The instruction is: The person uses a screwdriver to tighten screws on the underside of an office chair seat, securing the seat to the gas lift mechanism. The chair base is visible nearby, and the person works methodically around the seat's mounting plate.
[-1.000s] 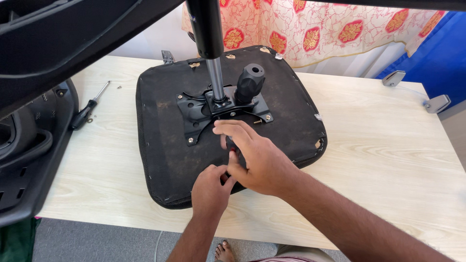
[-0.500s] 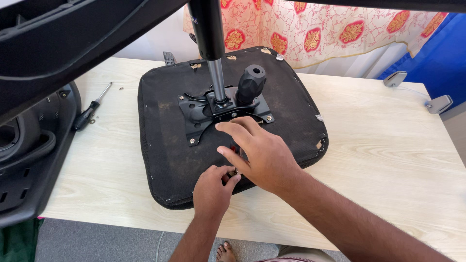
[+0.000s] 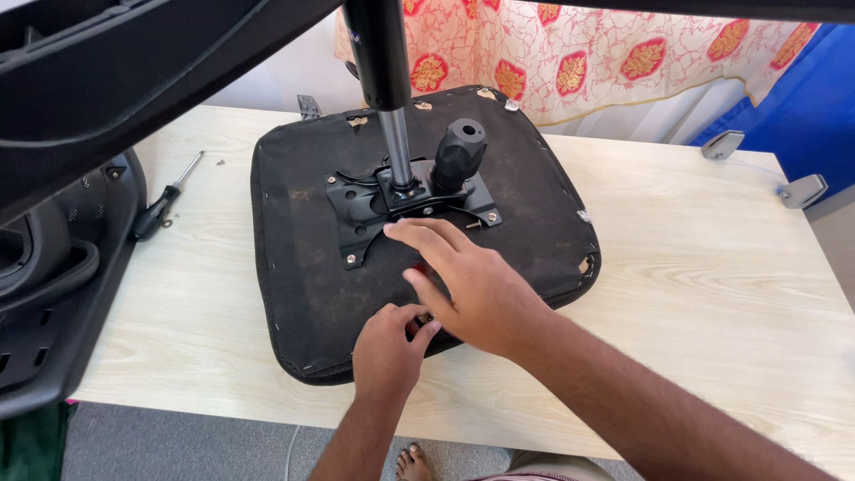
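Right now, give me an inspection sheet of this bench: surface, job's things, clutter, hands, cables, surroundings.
Surface: pale wood-grain table, bare at right.
Job's things: black seat pad lying underside up on the table; black metal plate screwed to it, with a gas post and a black knob rising from it.
Clutter: screwdriver at left with small screws beside it; two grey brackets at far right.
Hands: left hand at the pad's near edge; right hand spread over it, fingertips near the plate. A small red item shows between them; what they grip cannot be told.
Cables: nothing seen.
Surroundings: black chair back at left, patterned cloth behind, bare foot below.
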